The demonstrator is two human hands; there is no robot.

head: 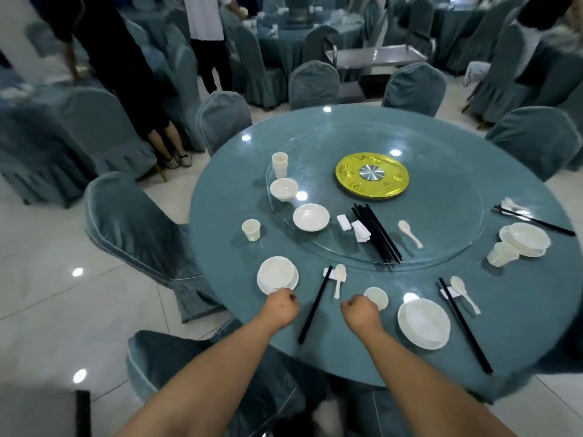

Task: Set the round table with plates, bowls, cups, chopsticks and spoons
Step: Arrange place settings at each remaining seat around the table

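Round bench, near edge. Left hand curled at rim of bowl on plate, 7 o'clock; grip unclear. Right hand grips cup, 6 o'clock. Crockery likely light, slippery, breakable: hold rims.

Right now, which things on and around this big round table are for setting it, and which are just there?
For the job:
- bowl on plate, held by the left hand
- cup, held by the right hand
- spare chopsticks
- loose spoon
- stacked cups

Just there:
- gold disc
- covered chairs
- metal cart
- people standing
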